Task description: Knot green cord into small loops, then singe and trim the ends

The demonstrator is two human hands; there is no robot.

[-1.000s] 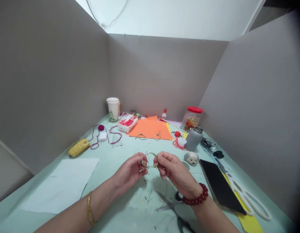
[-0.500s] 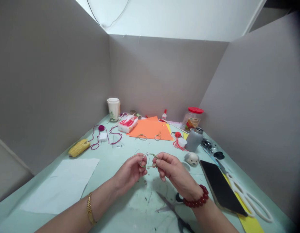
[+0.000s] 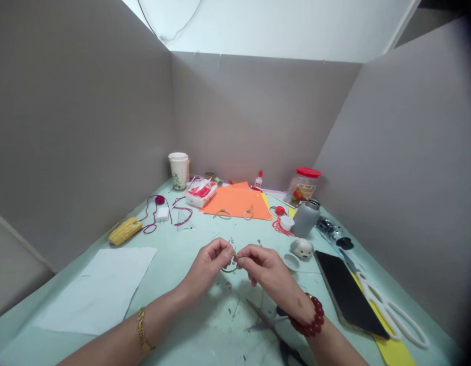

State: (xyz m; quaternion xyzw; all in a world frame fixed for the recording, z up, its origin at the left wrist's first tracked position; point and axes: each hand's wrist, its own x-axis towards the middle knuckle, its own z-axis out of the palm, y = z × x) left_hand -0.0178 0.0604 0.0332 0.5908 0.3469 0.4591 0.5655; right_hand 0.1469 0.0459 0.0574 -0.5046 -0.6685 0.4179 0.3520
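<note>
Two bare hands come close together in our head view, on the near side of the orange paper (image 3: 235, 201), which we take as our landmark. With our left hand (image 3: 209, 262) we pinch a green cord loop (image 3: 229, 270) between thumb and fingers, and our right hand (image 3: 263, 264) is closed on the same loop, fingertips just beside the left ones. The loop curves below our fingertips, in front of the orange paper and clear of it; we cannot tell how the cord runs inside our grip.

Along the near edge of the orange paper we see two cord rings, one to the left (image 3: 222, 214) and one to the right (image 3: 248, 213). A tissue pack (image 3: 201, 194) sits at the paper's left side, with a paper cup (image 3: 179, 173) farther left. Behind the paper stands a glue bottle (image 3: 258, 178). To its right we have a red-lidded jar (image 3: 303, 185), and, right and nearer to us, a grey bottle (image 3: 306, 218) and a dog figure (image 3: 302, 248). Well in front of the paper, dark-handled scissors (image 3: 271, 325) lie with blades apart, partly hidden by our right arm.
</note>
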